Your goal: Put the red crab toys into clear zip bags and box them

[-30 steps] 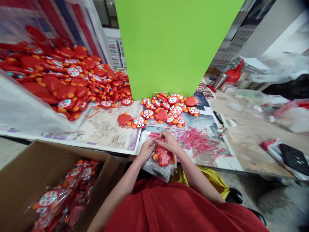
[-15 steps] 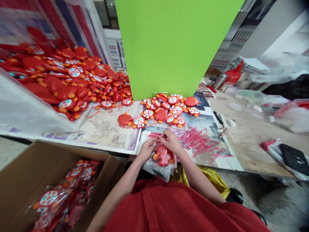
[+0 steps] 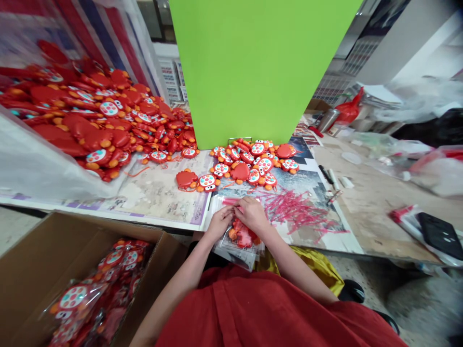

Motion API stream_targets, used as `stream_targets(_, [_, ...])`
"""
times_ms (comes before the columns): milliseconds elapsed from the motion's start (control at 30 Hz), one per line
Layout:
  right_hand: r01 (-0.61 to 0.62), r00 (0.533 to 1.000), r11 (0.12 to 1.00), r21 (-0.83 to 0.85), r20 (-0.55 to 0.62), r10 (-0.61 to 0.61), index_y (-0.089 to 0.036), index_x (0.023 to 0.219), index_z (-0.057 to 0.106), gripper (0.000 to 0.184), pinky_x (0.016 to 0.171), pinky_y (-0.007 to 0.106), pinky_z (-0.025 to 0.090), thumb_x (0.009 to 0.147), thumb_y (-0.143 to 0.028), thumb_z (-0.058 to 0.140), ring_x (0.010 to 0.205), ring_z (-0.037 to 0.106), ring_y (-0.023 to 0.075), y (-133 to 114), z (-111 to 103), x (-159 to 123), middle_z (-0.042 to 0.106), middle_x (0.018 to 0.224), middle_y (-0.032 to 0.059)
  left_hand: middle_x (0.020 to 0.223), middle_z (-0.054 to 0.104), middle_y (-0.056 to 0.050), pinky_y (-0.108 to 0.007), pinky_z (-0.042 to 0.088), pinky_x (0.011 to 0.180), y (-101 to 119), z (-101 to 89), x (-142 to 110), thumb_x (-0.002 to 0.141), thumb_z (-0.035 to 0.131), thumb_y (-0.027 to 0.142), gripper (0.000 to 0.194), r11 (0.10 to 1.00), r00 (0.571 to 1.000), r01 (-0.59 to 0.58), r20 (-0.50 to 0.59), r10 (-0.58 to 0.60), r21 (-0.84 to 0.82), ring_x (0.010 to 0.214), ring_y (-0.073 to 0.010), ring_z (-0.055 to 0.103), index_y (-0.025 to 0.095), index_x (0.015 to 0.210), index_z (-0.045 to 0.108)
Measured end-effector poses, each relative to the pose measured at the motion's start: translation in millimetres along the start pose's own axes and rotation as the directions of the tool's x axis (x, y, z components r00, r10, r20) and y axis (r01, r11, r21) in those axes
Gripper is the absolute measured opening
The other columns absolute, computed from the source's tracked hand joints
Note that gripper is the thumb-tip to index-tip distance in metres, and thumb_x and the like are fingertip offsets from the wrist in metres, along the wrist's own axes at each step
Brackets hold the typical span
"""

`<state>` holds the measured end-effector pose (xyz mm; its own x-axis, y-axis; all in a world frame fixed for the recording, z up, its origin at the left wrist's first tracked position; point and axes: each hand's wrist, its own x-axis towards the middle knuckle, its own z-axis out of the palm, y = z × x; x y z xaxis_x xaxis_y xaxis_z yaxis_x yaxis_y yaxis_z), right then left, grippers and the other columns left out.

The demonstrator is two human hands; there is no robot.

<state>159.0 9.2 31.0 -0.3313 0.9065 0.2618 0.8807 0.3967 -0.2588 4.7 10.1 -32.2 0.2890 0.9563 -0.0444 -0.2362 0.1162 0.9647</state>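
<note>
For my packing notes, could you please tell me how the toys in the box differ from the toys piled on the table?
The box toys are each sealed in clear bags; the table toys lie bare. The box toys sit inside a cardboard box beside the table; the table toys spread in a far bigger heap on its top. Both are red-and-orange crab-like toys with spotted faces.

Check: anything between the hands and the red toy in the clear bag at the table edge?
Nothing visible. The left hand and the right hand are already on the clear bag, at its top edge, with the red toy inside, just below the fingers. Only the bag's plastic separates them.
</note>
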Motion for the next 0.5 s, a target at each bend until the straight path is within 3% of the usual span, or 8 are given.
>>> stream_targets(267, [-0.032,0.999,0.993,-0.110,0.004,0.033,-0.016,0.088,0.065,0.012,0.080,0.033,0.042,0.091,-0.018,0.053,0.089,0.058,0.0245,-1.7,6.7,3.6,0.067,0.090,0.0092,0.110,0.073,-0.011,-0.040,0.049,0.099,-1.0,0.5,-0.1,0.072,0.071,0.030,0.040,1.000,1.000,-0.012,0.006,0.012,-0.004,0.109,-0.0254,0.066,0.015,0.109,0.068])
stream_targets(500, [-0.085,0.996,0.996,0.040,-0.020,0.086,-0.018,0.087,0.058,0.010,0.078,0.030,0.042,0.089,-0.013,0.050,0.086,0.057,0.0218,4.2,8.5,2.9,0.064,0.089,0.0076,0.113,0.072,-0.011,-0.042,0.047,0.102,-4.3,-1.6,-0.1,0.074,0.071,0.028,0.041,1.000,1.000,-0.004,0.011,0.004,-0.004,0.110,-0.0247,0.066,0.016,0.113,0.068])
